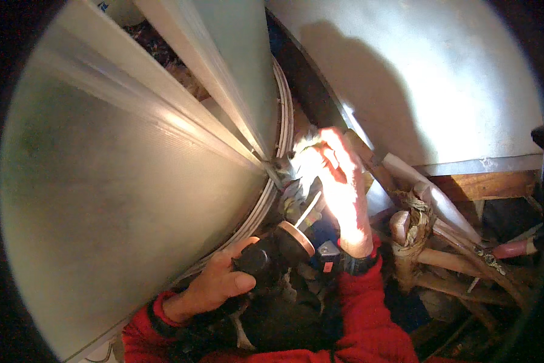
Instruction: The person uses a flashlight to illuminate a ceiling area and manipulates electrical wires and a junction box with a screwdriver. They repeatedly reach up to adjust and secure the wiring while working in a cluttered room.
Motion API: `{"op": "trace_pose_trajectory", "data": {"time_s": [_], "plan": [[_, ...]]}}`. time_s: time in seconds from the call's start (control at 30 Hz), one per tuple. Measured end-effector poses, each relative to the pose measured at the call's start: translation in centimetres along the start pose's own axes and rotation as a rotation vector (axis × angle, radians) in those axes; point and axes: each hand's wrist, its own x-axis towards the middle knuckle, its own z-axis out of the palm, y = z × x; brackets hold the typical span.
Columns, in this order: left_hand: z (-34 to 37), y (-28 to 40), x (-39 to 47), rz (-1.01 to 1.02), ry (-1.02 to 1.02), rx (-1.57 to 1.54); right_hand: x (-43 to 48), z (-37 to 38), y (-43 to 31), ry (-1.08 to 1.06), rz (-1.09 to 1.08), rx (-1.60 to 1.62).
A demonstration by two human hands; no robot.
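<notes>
A black flashlight (pixel 276 254) with a copper-coloured rim is held in my left hand (pixel 213 281), its lit end pointing up and away from me. Strong light falls on my right hand (pixel 344 195). The fingers of that hand curl around a pale crumpled material (pixel 306 161), its details washed out by the glare. This lies beside the narrow end where two large pale panels (pixel 131 195) meet at a metal corner (pixel 269 170). Pale ribbed strips (pixel 286 104) run along the panels' edge. Below the material, a thin white stick-like piece (pixel 308 209) shows near the flashlight's rim.
On the right stands a cane or bamboo frame (pixel 453 263) with a wrapped joint (pixel 415 222). A white panel (pixel 471 100) above it carries a large shadow. A wooden beam (pixel 494 183) runs below that panel. A small box (pixel 328 256) sits by my right wrist.
</notes>
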Motion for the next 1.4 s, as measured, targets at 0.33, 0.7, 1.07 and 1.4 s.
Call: {"op": "trace_pose_trajectory", "data": {"time_s": [0.33,0.7,1.07,1.4], "plan": [[-0.6,0.1,0.9,-0.144,-0.07,0.072,-2.5,2.2,1.9,-0.244,0.196,0.113],[0.1,3.1,1.7,-0.03,0.169,-0.084,8.0,0.3,4.1,0.217,-0.083,0.394],[1.7,5.5,3.2,0.048,0.253,0.154,24.5,-0.6,15.8,0.55,-0.315,-0.612],[0.5,2.8,3.7,0.207,0.367,0.115,24.9,-1.6,17.1,0.522,-0.313,-0.663]]}}
